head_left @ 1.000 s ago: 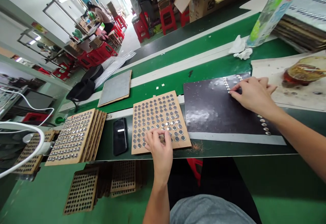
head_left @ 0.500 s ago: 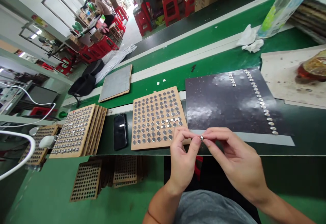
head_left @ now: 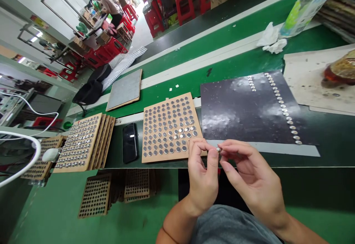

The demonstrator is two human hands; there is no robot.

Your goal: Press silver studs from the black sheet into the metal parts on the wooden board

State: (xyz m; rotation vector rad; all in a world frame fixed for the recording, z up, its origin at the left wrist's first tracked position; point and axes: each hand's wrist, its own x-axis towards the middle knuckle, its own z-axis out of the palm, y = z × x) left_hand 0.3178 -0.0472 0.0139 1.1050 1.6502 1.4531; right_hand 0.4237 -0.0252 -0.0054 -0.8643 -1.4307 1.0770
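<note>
Just in front of the bench edge, a small shiny metal piece (head_left: 218,149) sits at the meeting fingertips of both hands. My left hand (head_left: 203,177) pinches it between thumb and forefinger. My right hand (head_left: 256,179) touches it from the other side with curled fingertips, its thumb a little lower and apart from the forefinger. Behind my left hand lies a tan board (head_left: 161,158) set with rows of round metal discs, a few bearing small shiny pieces. A dark sheet (head_left: 230,107) beyond my right hand carries lines of small shiny pieces (head_left: 282,106).
A black phone (head_left: 129,144) and a stack of disc-filled boards (head_left: 80,140) are left on the bench. Farther back are a grey board (head_left: 124,90), crumpled tissue (head_left: 274,46) and a plastic bottle (head_left: 301,14). More boards (head_left: 94,196) sit below. A person (head_left: 109,7) sits far off.
My right thumb has dropped away from the small metal piece, opening a gap below the forefinger. My left hand keeps its pinch. The view has shifted slightly.
</note>
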